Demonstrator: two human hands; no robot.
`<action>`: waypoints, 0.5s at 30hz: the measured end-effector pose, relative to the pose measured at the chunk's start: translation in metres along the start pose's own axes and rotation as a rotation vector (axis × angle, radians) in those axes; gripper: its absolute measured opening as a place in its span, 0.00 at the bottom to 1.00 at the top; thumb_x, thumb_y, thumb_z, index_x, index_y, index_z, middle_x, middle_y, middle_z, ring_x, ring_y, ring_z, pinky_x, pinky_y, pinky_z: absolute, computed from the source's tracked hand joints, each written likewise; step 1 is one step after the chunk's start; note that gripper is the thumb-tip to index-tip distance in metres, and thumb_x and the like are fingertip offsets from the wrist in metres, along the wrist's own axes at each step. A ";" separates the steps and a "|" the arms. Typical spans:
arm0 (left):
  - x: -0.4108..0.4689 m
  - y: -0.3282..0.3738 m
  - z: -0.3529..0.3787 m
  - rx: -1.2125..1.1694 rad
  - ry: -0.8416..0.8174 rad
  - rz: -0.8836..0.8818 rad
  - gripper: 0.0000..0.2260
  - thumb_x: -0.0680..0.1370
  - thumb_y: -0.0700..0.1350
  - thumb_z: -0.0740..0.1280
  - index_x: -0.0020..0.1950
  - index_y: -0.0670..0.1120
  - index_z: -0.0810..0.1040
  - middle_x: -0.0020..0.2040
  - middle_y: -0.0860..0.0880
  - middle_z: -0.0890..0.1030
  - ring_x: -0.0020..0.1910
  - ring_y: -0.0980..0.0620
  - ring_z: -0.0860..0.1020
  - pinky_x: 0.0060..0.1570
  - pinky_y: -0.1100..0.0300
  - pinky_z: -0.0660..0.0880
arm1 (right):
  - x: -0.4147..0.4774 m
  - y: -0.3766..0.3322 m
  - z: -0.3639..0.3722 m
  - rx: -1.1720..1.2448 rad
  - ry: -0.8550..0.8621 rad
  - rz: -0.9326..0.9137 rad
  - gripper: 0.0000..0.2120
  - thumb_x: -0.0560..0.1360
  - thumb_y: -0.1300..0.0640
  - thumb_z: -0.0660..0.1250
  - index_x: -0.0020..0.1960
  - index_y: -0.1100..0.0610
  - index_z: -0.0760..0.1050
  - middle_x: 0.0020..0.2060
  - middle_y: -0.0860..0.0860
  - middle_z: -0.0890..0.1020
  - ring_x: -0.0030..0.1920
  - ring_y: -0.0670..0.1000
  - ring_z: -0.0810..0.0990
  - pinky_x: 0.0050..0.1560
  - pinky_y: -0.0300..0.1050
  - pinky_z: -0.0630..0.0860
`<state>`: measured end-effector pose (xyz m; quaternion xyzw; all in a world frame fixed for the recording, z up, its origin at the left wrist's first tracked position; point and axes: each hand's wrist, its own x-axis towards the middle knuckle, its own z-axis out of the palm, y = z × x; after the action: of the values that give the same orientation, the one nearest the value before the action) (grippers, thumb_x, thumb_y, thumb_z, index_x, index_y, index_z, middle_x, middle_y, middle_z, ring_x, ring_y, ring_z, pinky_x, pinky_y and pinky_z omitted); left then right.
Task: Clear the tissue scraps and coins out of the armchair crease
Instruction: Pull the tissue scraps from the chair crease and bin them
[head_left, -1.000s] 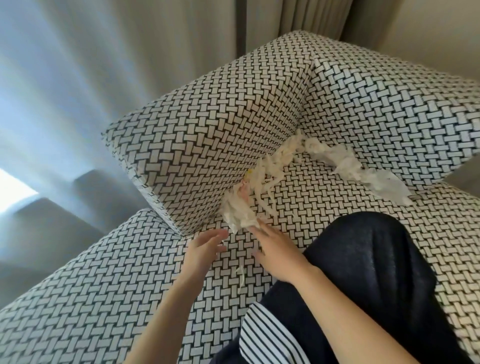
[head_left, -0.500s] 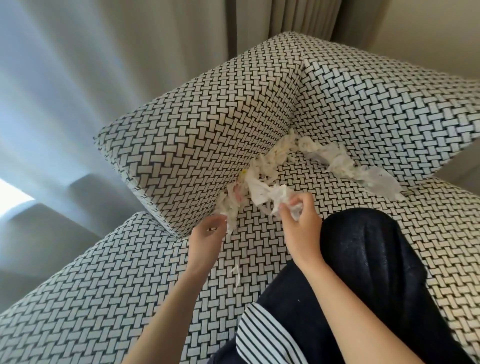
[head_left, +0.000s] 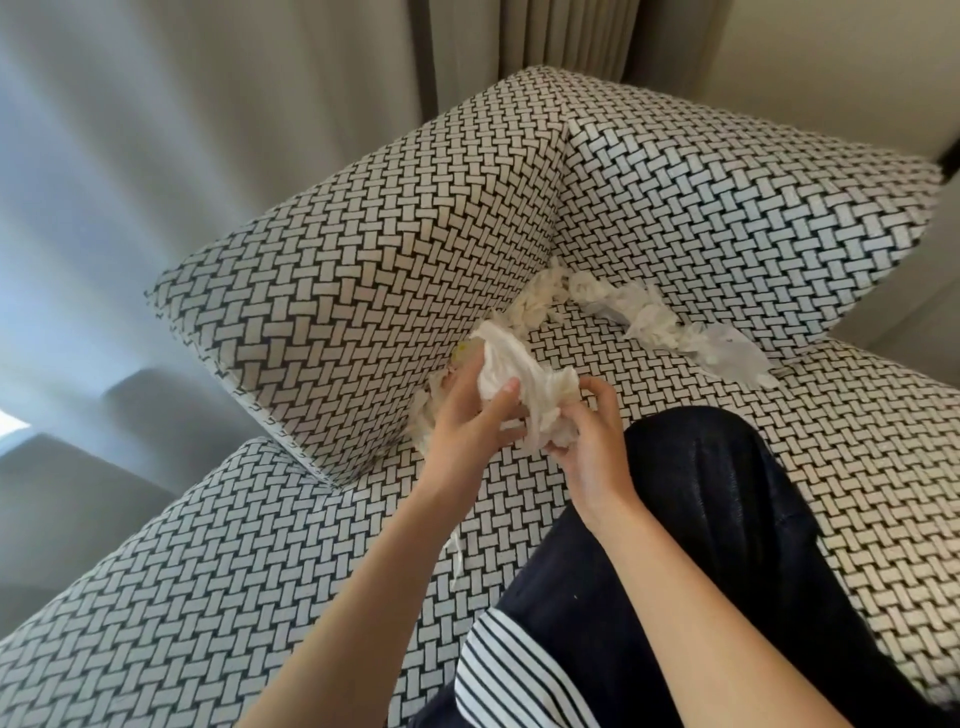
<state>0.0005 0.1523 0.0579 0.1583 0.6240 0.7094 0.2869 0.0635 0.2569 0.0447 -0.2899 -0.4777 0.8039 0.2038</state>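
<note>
Gripping a crumpled wad of white tissue (head_left: 511, 371) with both hands, a person bends over a black-and-white woven armchair (head_left: 363, 280). The left hand (head_left: 467, 421) curls its fingers and thumb round the wad's near side, and the right hand (head_left: 592, 447) pinches the other side with bent fingers. The wad sits just above the crease (head_left: 553, 262) where the armrest meets the seat cushion (head_left: 234, 587). More tissue scraps (head_left: 649, 317) lie along the crease below the backrest, and one thin strip (head_left: 457, 558) rests on the seat beside a dark trouser leg (head_left: 727, 519). Pale curtains (head_left: 208, 130) hang behind.
</note>
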 end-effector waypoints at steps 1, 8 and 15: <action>0.002 0.005 0.003 0.058 -0.010 0.022 0.20 0.79 0.47 0.63 0.71 0.50 0.66 0.56 0.43 0.81 0.54 0.44 0.81 0.53 0.49 0.79 | 0.000 -0.001 0.000 0.038 -0.014 0.016 0.06 0.78 0.59 0.62 0.53 0.50 0.70 0.49 0.53 0.82 0.45 0.50 0.81 0.40 0.44 0.76; 0.026 0.036 0.024 0.313 -0.067 0.055 0.08 0.78 0.42 0.65 0.56 0.43 0.78 0.42 0.44 0.82 0.43 0.45 0.81 0.53 0.46 0.79 | -0.007 -0.019 -0.010 0.358 -0.171 0.140 0.10 0.79 0.57 0.56 0.54 0.53 0.75 0.49 0.54 0.80 0.45 0.50 0.79 0.38 0.42 0.76; 0.041 0.062 0.076 0.150 -0.169 0.009 0.05 0.78 0.38 0.64 0.52 0.43 0.78 0.50 0.42 0.82 0.49 0.45 0.82 0.51 0.53 0.80 | -0.016 -0.059 -0.057 0.451 -0.286 0.091 0.20 0.73 0.54 0.66 0.63 0.56 0.69 0.45 0.52 0.78 0.37 0.46 0.77 0.34 0.36 0.75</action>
<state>-0.0001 0.2340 0.1259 0.2411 0.6481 0.6462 0.3228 0.1157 0.3113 0.0799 -0.1417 -0.2969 0.9312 0.1571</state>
